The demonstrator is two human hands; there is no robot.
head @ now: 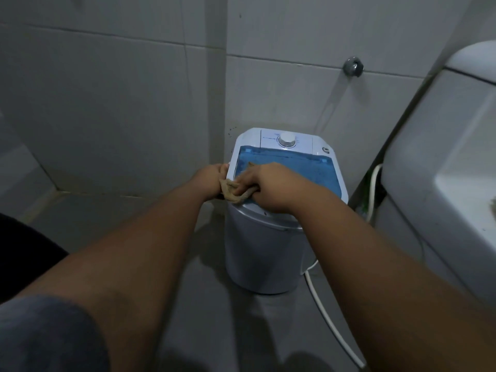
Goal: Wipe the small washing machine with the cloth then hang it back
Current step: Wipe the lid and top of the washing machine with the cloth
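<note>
The small washing machine point(264, 251) stands on the floor in the tiled corner, white-bodied with a blue see-through lid point(295, 167) and a round white dial point(287, 138) at the back. My right hand point(264, 182) presses a crumpled tan cloth point(233, 189) onto the lid's near-left corner. My left hand point(212, 176) grips the machine's left edge, touching the same cloth. Most of the cloth is hidden under my hands.
A white ceramic basin or toilet point(440, 167) fills the right side. A white hose point(332, 323) runs from the machine across the grey floor. A metal wall fitting point(353, 66) sits above the machine. Tiled walls close in behind and left.
</note>
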